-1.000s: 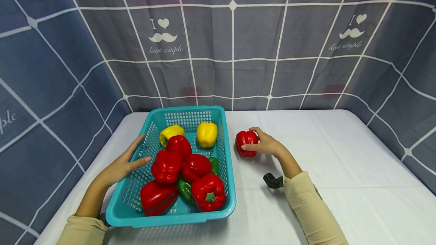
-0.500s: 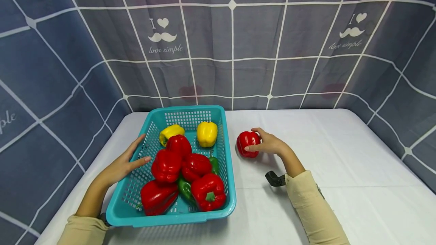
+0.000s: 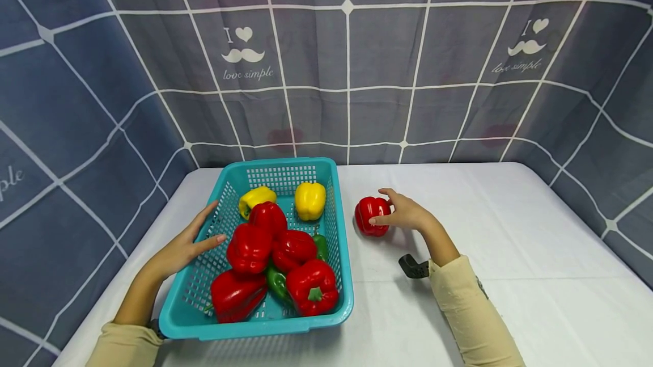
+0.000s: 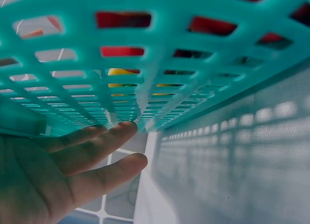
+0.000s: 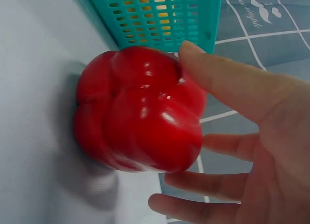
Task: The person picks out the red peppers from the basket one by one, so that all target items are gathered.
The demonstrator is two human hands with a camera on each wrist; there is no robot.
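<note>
A glossy red bell pepper sits on the white table to the right of a turquoise basket. My right hand is at its right side, thumb against the pepper and the other fingers spread loosely behind it. The right wrist view shows these fingers nearly straight around the red pepper. On the basket's left side rests my left hand, its thumb reaching over the rim. Its straight fingers lie along the outside of the perforated wall.
Inside the basket are several red peppers, two yellow peppers and green peppers. A grey checked curtain encloses the table at the back and sides. A black wrist camera juts out below my right hand.
The red pepper on the table has shifted slightly right together with my right hand. The right fingertips have lifted and loosened a little. My left hand and the basket stay put.
</note>
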